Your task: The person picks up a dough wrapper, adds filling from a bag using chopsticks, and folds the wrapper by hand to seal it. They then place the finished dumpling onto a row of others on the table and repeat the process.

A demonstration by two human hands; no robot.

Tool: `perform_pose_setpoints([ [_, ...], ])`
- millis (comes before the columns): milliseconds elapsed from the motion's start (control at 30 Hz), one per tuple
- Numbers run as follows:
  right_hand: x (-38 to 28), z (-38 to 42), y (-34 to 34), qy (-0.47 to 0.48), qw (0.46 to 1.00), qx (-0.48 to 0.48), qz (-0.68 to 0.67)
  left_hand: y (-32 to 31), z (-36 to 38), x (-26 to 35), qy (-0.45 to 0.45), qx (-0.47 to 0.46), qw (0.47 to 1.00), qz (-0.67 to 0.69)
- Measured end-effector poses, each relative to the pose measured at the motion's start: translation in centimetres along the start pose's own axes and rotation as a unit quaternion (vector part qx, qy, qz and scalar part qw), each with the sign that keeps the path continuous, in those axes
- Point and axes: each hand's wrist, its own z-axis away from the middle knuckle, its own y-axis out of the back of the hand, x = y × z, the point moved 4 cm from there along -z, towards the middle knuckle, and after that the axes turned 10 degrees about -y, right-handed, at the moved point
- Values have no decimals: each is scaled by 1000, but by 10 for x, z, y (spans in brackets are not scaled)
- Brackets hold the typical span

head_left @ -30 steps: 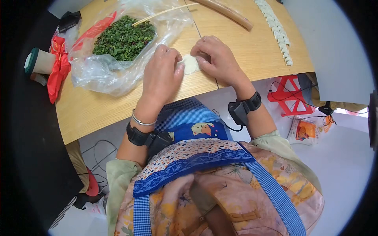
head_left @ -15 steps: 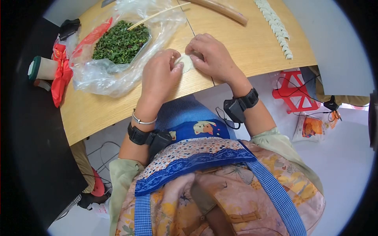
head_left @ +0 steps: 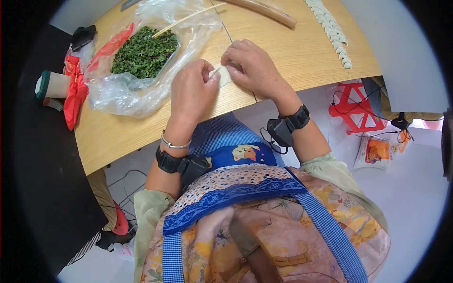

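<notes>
A small pale dough wrapper [head_left: 223, 76] is between my hands, close over the wooden table [head_left: 198, 123]. My left hand [head_left: 192, 87] pinches its left side between thumb and fingers. On the far right edge, my right hand [head_left: 252, 66] has its thumb and curled fingers closed on the dough. The fingers cover much of the dough's edge. Left of my hands, chopped green filling [head_left: 141, 54] lies in a clear plastic bag [head_left: 118, 99], with chopsticks [head_left: 188, 20] resting across it.
A rolling pin [head_left: 264, 13] lies at the table's far side. To its right runs a row of folded dumplings [head_left: 330, 33]. A red plastic bag [head_left: 71, 106] hangs at the left edge beside a white and green roll-shaped object [head_left: 52, 85]. Below right stands a red stool [head_left: 356, 108].
My hands stay nearly in place, still pinching the dough; its near side shows slightly more between them. The whole view has shifted slightly.
</notes>
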Motion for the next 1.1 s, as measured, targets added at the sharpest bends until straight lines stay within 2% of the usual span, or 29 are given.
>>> perform_pose_setpoints([
  [100,-1,0,0,-5,1000,-3,4,-1,1,-3,14,-22,999,-29],
  [167,-1,0,0,-7,1000,-5,8,0,1,-1,-40,47,997,37],
  [267,-1,1,0,-7,1000,-3,7,-2,1,1,-16,62,991,117],
  [400,-1,0,-1,-6,1000,-1,10,0,3,1,-52,63,992,95],
  [467,0,1,0,-7,1000,0,9,2,7,3,-112,82,988,68],
  [600,1,1,0,2,1000,-8,7,2,13,2,-71,96,987,107],
  [700,0,1,-1,7,1000,-10,2,1,10,0,-48,64,992,94],
  [800,-1,1,0,9,1000,-8,-9,0,4,0,-45,24,998,26],
  [900,-1,1,0,11,1000,-6,-17,-3,0,1,-81,25,996,0],
  [967,0,1,0,12,1000,-5,-19,-3,-1,5,-142,45,989,-7],
  [1100,0,1,0,11,1000,-1,-17,-4,1,6,-135,41,990,25],
])
